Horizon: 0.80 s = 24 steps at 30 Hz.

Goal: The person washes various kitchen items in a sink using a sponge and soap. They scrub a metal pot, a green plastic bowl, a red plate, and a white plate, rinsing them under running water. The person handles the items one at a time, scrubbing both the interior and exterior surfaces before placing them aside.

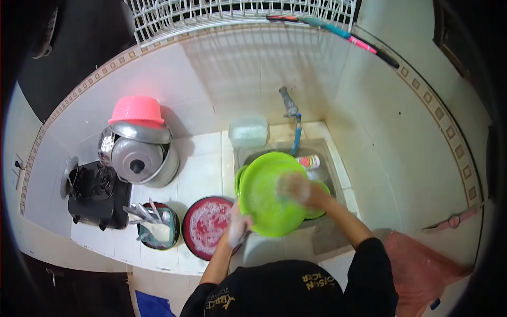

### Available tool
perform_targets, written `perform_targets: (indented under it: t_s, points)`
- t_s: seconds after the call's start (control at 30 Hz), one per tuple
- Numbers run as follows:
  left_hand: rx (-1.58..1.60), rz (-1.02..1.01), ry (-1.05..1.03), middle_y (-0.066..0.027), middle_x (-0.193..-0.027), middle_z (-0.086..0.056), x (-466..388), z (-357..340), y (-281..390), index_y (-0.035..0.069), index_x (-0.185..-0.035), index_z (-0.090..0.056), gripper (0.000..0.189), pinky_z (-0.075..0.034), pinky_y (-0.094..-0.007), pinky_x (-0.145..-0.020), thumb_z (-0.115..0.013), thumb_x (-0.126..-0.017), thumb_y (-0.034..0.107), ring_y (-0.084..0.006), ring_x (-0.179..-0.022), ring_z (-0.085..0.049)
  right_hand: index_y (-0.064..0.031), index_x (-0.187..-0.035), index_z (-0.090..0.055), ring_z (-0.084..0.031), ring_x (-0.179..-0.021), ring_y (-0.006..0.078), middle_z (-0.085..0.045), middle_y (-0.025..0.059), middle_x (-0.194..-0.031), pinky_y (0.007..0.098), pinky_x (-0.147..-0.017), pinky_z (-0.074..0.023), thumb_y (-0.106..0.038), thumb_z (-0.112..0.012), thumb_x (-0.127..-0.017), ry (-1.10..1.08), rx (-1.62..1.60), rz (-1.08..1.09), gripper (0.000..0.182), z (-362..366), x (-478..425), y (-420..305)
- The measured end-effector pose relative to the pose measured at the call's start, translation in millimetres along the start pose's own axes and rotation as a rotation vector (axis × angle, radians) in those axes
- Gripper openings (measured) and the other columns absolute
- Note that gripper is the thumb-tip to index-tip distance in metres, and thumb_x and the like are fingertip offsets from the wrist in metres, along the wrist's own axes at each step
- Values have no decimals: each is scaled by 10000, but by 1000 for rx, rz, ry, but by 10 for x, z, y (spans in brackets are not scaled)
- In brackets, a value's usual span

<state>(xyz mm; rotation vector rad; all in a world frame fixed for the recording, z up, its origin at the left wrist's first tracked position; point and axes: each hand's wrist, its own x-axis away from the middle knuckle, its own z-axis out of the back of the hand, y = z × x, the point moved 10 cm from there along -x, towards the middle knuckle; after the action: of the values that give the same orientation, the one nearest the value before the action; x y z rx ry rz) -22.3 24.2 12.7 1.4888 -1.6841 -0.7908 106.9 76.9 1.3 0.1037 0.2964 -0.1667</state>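
A round lime-green plastic basin is tilted over the sink, its inside wet with suds. My left hand grips its lower left rim. Inside it lies my right hand, blurred, against the surface; it seems to hold a scrubber, too blurred to identify. More green plastic ware shows behind the basin, in the sink. A white container with a red print lies near the sink's back. To the left of my left hand, a dark-rimmed red tray holds foamy water.
A blue-hosed tap and a clear plastic tub are behind the sink. At left stand a pot stack topped by a pink basin, a black gas stove and a container of utensils. A white wire rack hangs above.
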Motion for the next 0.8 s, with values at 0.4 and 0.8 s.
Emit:
perform_targets:
  t_s: [0.4,0.8]
  points:
    - [-135,-171,364,-61,-954,-555,-124,636,-164,-4,-1081,-490,305,-449,-275,-726,-508,-836,178,-137,-850,-532,-59,-1134,-528,-403,-1166,270,-441,152,-1236,407,-984,-289,-190,-619,-765,616,-424,-1205,402,-123,1008,392]
    - [706,339,-98,-176,-1078,-566,-749,86,-345,-8,-1160,-474,504,-441,-388,-844,-354,-911,413,-281,-958,-567,-127,-918,-569,-534,-1009,296,-523,107,-1077,410,-876,-435,-23,-612,-629,531,-250,-521,310,1028,384,-229]
